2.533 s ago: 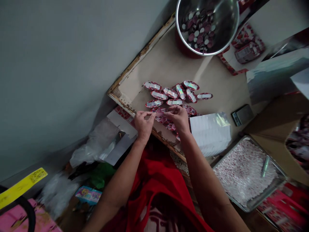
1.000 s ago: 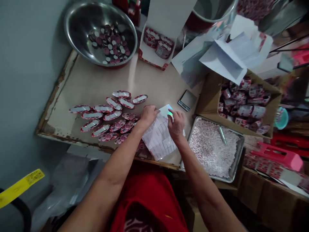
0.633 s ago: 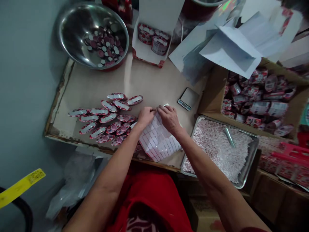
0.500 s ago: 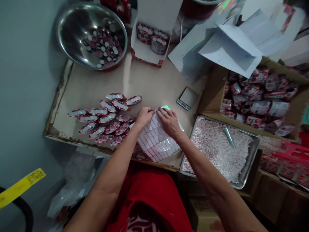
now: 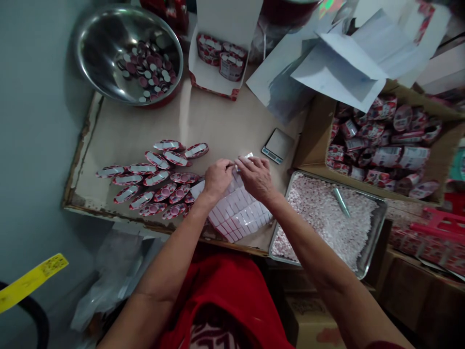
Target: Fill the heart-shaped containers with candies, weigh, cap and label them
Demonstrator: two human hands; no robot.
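Observation:
A stack of white label sheets [image 5: 236,211], divided into small rectangles, lies slanted on the table's front part. My left hand [image 5: 218,180] is closed at the far corner of the sheets, with thumb and fingertips pinched. My right hand [image 5: 255,178] lies over the far right part, its fingers bent and its fingertips close to the left hand's. A small white bit shows between the fingertips; it looks like a label or sheet corner, partly hidden. Left of my hands stand several oval red-and-white printed packs [image 5: 156,179], some topped with a white strip, others with a round pink piece.
A steel bowl [image 5: 87,63] holds round discs. An open white box [image 5: 214,85] contains several packs. A small scale [image 5: 278,144] stands beyond my right hand. At right are a metal tray [image 5: 379,228] of small pale pellets with a scoop-like tube [image 5: 341,201], and a carton [image 5: 316,135] of packs.
The fingertips of both hands have come closer together at the sheets' far corner. More of a white sheet edge shows left of my left hand. The whole view has shifted slightly.

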